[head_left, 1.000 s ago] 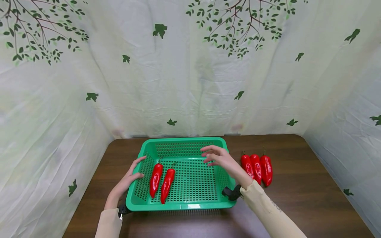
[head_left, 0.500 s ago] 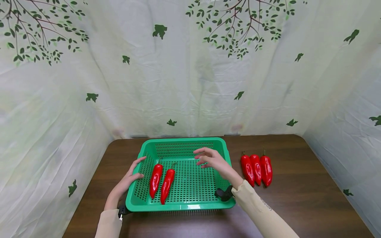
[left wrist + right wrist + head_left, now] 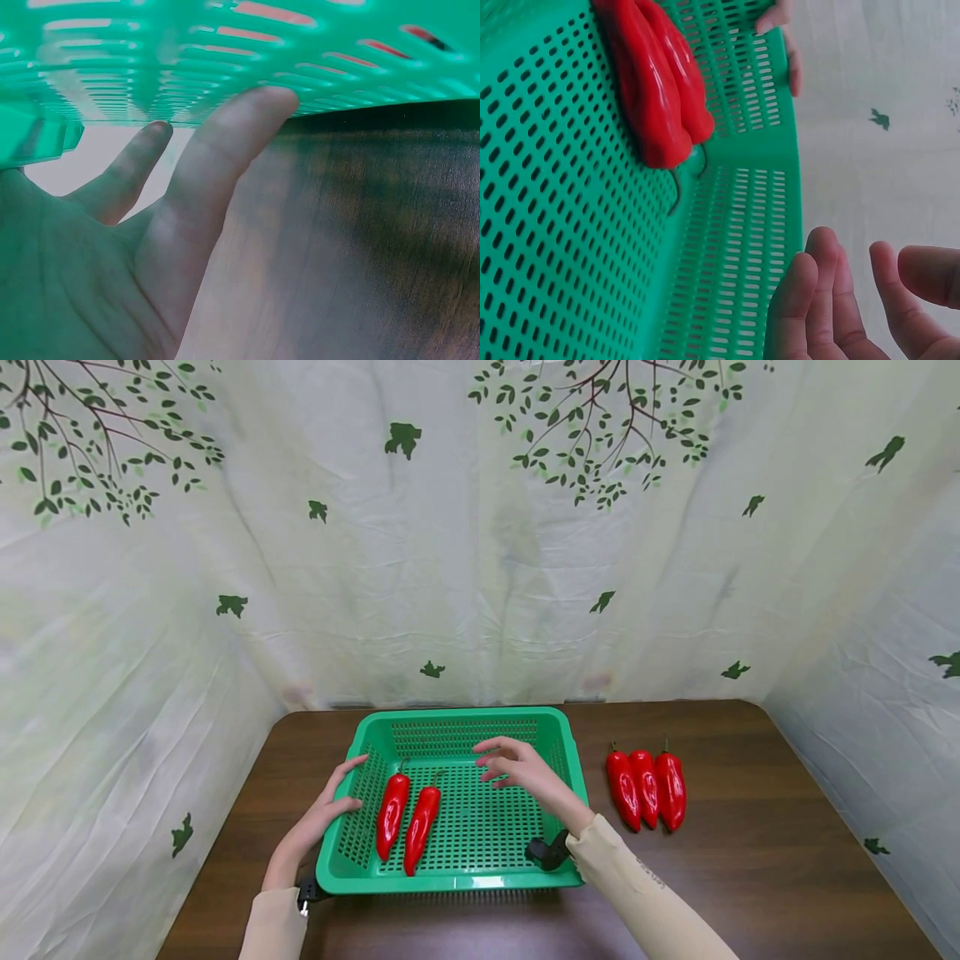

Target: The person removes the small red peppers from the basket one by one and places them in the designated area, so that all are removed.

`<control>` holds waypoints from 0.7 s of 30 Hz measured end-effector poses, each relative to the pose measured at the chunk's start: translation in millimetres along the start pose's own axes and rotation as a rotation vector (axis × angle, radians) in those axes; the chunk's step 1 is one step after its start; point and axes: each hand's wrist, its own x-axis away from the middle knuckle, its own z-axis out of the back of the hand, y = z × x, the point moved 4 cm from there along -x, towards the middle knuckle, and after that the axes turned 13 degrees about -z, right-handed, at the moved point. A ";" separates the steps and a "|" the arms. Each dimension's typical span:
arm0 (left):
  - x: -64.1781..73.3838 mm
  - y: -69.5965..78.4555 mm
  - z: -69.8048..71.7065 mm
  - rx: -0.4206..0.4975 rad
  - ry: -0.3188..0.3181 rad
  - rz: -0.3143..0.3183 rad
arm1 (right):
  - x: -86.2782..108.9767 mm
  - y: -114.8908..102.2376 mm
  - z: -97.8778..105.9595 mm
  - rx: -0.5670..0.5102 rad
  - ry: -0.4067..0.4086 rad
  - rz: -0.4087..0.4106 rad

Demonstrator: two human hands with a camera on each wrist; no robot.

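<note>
A green plastic basket [image 3: 491,883] with slotted walls stands on the table. Two glossy red chili peppers [image 3: 422,831] lie side by side in its left half, stems pointing away from me. At the basket's left rim, my left hand [image 3: 318,814] rests with thumb and fingers spread; in the left wrist view the thumb [image 3: 210,161] is extended against the basket's slotted wall. Above the right half of the basket hovers my right hand [image 3: 517,768], fingers loosely bent, holding nothing. Its fingertips [image 3: 804,277] overlap the basket wall in the right wrist view.
Several objects share the brown wooden table [image 3: 750,860]: to the basket's right lie three more red chili peppers [image 3: 647,789] in a row. Behind and on both sides hangs a pale curtain [image 3: 480,568] with printed leaves and birds.
My right hand has drifted left over the basket, away from the peppers on the right, which its arm partly covered before. The left hand, basket and peppers stay in place.
</note>
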 end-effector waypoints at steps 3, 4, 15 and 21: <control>0.0 0.1 -0.1 0.004 -0.002 0.000 | -2.9 1.1 -3.3 0.003 -0.003 0.000; 0.0 0.1 -0.2 0.004 -0.002 0.000 | -3.7 1.0 -4.4 0.006 -0.003 -0.002; 0.4 0.2 -0.9 0.007 0.000 0.006 | -16.3 8.2 -17.2 0.031 0.001 -0.028; -0.4 0.8 -0.7 0.011 0.002 0.008 | -21.3 9.7 -22.4 0.047 -0.002 -0.044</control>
